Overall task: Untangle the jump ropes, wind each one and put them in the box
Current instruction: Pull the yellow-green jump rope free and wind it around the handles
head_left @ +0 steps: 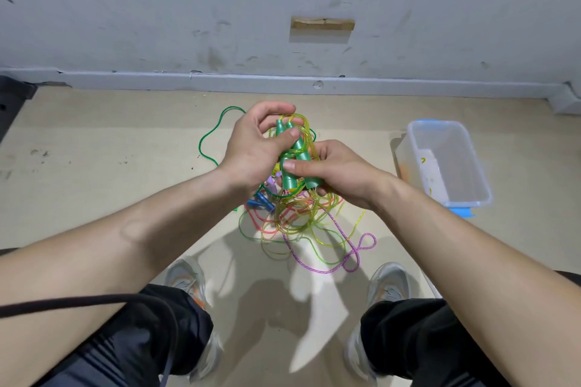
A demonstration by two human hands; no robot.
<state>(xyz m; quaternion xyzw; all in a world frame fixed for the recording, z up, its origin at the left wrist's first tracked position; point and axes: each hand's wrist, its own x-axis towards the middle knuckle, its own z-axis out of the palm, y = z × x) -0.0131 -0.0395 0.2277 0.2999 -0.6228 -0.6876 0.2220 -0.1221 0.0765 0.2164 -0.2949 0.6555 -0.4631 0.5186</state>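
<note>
Jump ropes [292,223] mostly a tangle under my fingers [292,134]; left hand [254,148] and right hand [333,170] clasp green handles [297,151], yellow cord [303,122] partly wound. Box [471,198] right of them; early going, I judge

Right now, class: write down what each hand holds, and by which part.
Both hold the two green handles together: the left hand pinches their narrow upper ends, the right hand grips their wide lower ends. Their yellow rope hangs below.

glossy, seemingly plastic green handles [297,155]
</note>
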